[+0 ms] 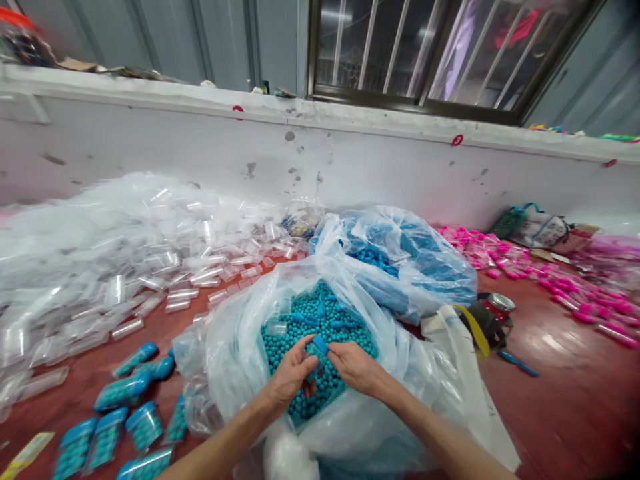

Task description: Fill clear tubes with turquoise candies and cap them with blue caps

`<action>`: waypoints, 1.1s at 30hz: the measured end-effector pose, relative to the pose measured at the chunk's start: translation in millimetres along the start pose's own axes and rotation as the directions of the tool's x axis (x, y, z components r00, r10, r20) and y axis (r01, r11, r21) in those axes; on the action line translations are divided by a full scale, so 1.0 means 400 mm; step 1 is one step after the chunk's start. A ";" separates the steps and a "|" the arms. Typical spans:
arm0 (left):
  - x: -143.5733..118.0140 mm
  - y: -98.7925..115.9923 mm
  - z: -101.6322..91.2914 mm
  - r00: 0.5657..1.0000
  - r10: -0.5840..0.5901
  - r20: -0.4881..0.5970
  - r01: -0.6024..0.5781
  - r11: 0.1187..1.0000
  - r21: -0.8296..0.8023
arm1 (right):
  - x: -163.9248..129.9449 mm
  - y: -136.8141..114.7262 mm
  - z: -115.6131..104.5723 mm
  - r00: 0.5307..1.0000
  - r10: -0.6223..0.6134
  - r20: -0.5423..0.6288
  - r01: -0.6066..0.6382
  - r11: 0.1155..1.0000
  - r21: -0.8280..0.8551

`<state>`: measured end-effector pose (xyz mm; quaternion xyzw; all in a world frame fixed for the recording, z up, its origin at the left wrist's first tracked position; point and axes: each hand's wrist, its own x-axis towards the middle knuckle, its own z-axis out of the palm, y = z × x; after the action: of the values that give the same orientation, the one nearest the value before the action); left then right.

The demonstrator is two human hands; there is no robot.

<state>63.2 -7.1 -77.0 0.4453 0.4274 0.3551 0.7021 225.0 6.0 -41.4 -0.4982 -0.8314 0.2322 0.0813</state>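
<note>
Two hands meeting over open bag [240, 347] of teal beads [320, 333]: left hand [290, 377] and right hand [356, 365] pinching small blue-capped tube [318, 348] between fingertips, tube sitting just above beads. Filled tubes [107, 437] lying left on table.

Two hands, left hand [291, 375] and right hand [356, 366]; two open plastic bags, one of loose teal beads [320, 327], one of blue caps [400, 260]; about eight filled blue-capped tubes [135, 393] on the tabletop; empty clear tubes [125, 267] and pink tubes [525, 273] too many to count; one metal-lidded jar [497, 305]
</note>
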 end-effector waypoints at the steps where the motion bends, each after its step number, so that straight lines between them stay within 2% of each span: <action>1: -0.003 0.001 0.002 1.000 0.000 -0.009 0.000 1.000 0.002 | -0.003 0.000 -0.006 1.000 -0.010 0.016 0.010 0.999 -0.037; 8: -0.017 0.004 0.006 1.000 0.021 -0.007 -0.022 0.998 -0.061 | -0.023 0.008 -0.043 0.980 -0.134 0.148 0.162 0.966 -0.202; 12: -0.017 0.014 0.011 0.999 0.050 0.001 -0.050 0.998 0.039 | -0.029 0.003 -0.042 0.966 -0.178 0.189 0.224 0.939 -0.260; 15: -0.017 0.013 0.021 0.996 0.060 -0.069 -0.053 0.993 0.105 | -0.033 -0.001 -0.030 0.963 -0.178 0.203 0.234 0.925 -0.299; 17: -0.020 0.007 0.025 0.991 0.065 -0.113 -0.054 0.994 0.094 | -0.033 0.002 -0.021 0.961 -0.184 0.204 0.241 0.922 -0.304; 19: -0.026 0.004 0.026 0.993 0.051 -0.105 -0.045 0.997 0.062 | -0.033 0.008 -0.016 0.962 -0.200 0.186 0.245 0.935 -0.258; 22: -0.038 0.010 0.024 1.000 -0.019 0.002 0.019 0.999 0.038 | -0.031 0.016 -0.016 0.956 -0.240 0.170 0.266 0.952 -0.154; 24: -0.042 0.017 0.025 0.999 -0.031 0.031 0.029 0.998 0.062 | -0.030 0.018 -0.019 0.947 -0.267 0.180 0.291 0.949 -0.123; 27: -0.039 0.021 0.030 0.999 0.028 -0.043 -0.024 0.995 0.095 | -0.029 0.011 -0.020 0.951 -0.260 0.169 0.282 0.952 -0.123; 29: -0.037 0.022 0.030 0.995 0.048 -0.090 -0.039 0.994 0.105 | -0.031 0.002 -0.017 0.967 -0.227 0.116 0.237 0.968 -0.081; 31: -0.040 0.027 0.023 0.992 0.064 -0.113 -0.050 0.991 0.127 | -0.032 -0.010 -0.013 0.983 -0.182 0.034 0.178 0.980 0.084; 32: -0.042 0.031 0.016 0.991 0.071 -0.112 -0.055 0.988 0.142 | -0.031 -0.017 -0.010 0.991 -0.136 -0.004 0.133 0.964 0.230; 33: -0.044 0.036 0.007 0.992 0.077 -0.100 -0.062 0.986 0.152 | -0.027 -0.022 -0.006 0.997 -0.081 -0.021 0.082 0.908 0.411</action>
<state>57.4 -18.5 -58.0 0.4916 0.4735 0.3696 0.6304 224.1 -6.4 -34.1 -0.4353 -0.7838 0.3974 0.1956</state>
